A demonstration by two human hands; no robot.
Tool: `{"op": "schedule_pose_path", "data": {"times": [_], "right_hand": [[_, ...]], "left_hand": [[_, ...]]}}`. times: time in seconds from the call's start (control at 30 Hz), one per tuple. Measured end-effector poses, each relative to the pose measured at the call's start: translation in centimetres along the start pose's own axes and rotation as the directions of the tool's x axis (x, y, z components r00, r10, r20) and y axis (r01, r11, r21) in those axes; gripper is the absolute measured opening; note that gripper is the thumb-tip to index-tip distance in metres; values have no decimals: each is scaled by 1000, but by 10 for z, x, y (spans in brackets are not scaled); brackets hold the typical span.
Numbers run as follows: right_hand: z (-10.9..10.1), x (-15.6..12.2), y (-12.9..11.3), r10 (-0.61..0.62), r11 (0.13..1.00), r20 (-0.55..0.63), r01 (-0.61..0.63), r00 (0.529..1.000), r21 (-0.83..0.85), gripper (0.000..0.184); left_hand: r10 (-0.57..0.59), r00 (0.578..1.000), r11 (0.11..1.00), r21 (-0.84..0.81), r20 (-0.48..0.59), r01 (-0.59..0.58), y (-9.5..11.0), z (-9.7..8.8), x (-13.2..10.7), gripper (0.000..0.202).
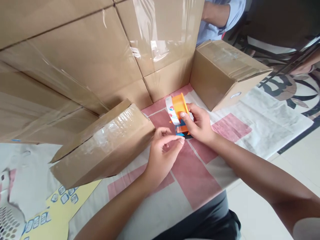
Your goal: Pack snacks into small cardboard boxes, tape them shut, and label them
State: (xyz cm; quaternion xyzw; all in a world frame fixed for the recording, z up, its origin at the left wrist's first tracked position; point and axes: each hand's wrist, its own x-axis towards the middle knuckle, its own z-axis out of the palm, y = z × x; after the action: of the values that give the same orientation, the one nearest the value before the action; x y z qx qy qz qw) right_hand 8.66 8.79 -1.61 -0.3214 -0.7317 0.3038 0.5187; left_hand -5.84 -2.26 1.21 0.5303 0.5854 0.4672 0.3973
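My right hand [200,124] is wrapped around an orange tape dispenser [179,104], thumb on its near side. A white band with red and blue print shows along the dispenser's left side, and blue and orange parts show at its lower end. Close by on the left, my left hand [163,151] is closed in a pinch, thumb against forefinger, right beside that lower end. Whatever lies between those fingertips is too small to make out. Both hands are above a pink-and-white checked tablecloth [193,173].
A taped carton [105,143] lies at the left, another carton [217,76] at the right. Stacked cartons [82,50] form a wall behind. Yellow printed card [75,200] and a perforated white object [10,216] lie lower left. Another person's arm [217,15] shows behind.
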Motion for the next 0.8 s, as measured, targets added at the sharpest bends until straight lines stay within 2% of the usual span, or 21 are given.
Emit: {"op": "schedule_pose_path", "data": {"times": [0.07,0.13,0.2,0.27,0.47,0.8], "right_hand": [[0,1,0,-3,1000,-30,2,1000,-27,36],[-1,2,-1,7,998,-72,-11,997,-55,37],[0,2,-3,23,997,-105,-31,994,-74,37],[1,1,-3,37,996,-114,-46,993,-74,38],[7,-4,0,84,996,-94,-86,992,-23,36],[10,-7,-2,176,983,-90,-170,980,76,39]], "left_hand": [[23,1000,999,-30,-1,-23,1,-1,-1,13],[-65,996,986,-148,58,73,0,1,-1,15],[-175,975,941,-269,141,207,-3,4,-1,19],[-224,957,900,-339,184,276,-6,7,-1,22],[-289,931,863,-360,223,354,-9,9,-1,25],[-298,925,854,-365,237,369,-14,12,-2,26]]}}
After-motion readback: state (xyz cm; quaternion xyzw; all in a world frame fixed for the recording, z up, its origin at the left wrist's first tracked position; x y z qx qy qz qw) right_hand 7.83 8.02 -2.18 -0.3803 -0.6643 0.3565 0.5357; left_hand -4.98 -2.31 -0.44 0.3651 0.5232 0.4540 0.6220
